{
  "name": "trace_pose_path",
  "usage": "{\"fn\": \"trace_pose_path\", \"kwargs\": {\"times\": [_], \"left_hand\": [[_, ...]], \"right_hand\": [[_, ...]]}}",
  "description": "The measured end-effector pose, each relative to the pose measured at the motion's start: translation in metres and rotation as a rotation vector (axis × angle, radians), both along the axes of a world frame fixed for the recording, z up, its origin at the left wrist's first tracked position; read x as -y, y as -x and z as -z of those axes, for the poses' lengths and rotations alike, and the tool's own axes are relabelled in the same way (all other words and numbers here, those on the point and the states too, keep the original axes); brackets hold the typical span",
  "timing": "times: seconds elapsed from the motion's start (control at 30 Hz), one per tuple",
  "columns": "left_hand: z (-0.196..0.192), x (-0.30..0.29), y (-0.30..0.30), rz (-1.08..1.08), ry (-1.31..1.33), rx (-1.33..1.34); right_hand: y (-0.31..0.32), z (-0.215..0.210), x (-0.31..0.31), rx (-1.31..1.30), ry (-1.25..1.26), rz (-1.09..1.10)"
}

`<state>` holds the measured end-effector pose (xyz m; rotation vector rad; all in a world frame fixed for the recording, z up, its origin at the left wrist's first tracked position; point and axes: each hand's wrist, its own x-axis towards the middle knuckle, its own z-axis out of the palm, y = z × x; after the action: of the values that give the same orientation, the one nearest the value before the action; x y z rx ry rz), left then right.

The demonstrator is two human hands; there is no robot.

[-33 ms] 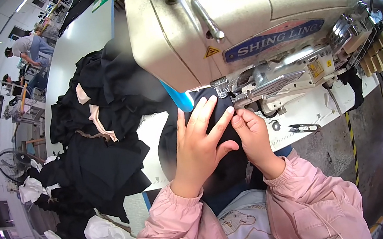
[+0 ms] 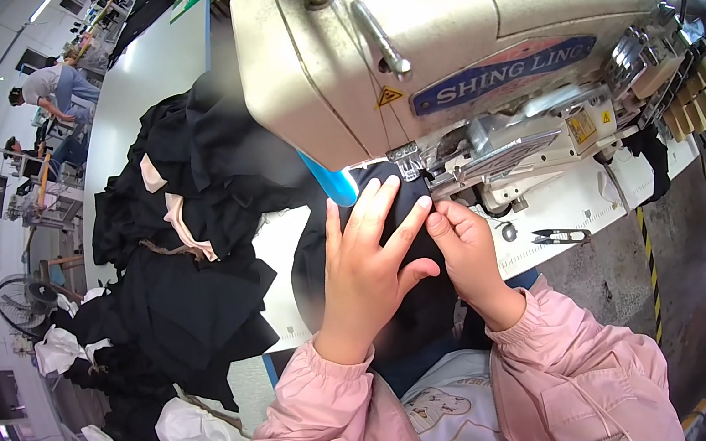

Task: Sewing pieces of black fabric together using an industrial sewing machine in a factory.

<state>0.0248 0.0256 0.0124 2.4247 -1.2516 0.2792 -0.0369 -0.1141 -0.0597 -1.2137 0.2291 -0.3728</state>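
Note:
Black fabric runs from the sewing machine's presser foot down toward my lap. My left hand lies flat on it, fingers spread and pointing at the foot, thumb held out to the right. Close beside its index fingertip, my right hand is closed, thumb against bent fingers, pinching the fabric's right edge. Part of that pinch is hidden by the fingers. The cream-coloured sewing machine stands over the work, with a blue strip just behind my left fingertips.
A heap of black fabric pieces with pale scraps covers the table's left side. Thread snips lie on the white table to the right. White cloth or paper hangs at lower left. A person bends over far left, beyond a fan.

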Motion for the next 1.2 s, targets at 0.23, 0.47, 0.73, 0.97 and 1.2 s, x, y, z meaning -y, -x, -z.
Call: {"fn": "trace_pose_path", "kwargs": {"times": [0.23, 0.47, 0.73, 0.97, 1.2], "left_hand": [[-0.004, -0.001, -0.010, 0.011, -0.019, -0.012], [0.012, -0.013, -0.020, -0.066, 0.339, -0.197], [0.052, -0.071, -0.029, -0.251, 0.430, -0.789], [-0.017, -0.063, -0.045, -0.339, 0.618, -0.287], [-0.003, -0.016, -0.012, -0.094, 0.256, 0.168]], "right_hand": [[-0.006, 0.004, -0.002, 0.030, -0.066, 0.012], [-0.002, -0.009, -0.010, 0.064, -0.283, -0.058], [0.006, 0.006, 0.001, -0.026, -0.156, -0.051], [0.006, -0.002, 0.008, -0.064, -0.315, -0.153], [0.010, 0.001, 0.014, -0.100, -0.154, -0.159]]}}
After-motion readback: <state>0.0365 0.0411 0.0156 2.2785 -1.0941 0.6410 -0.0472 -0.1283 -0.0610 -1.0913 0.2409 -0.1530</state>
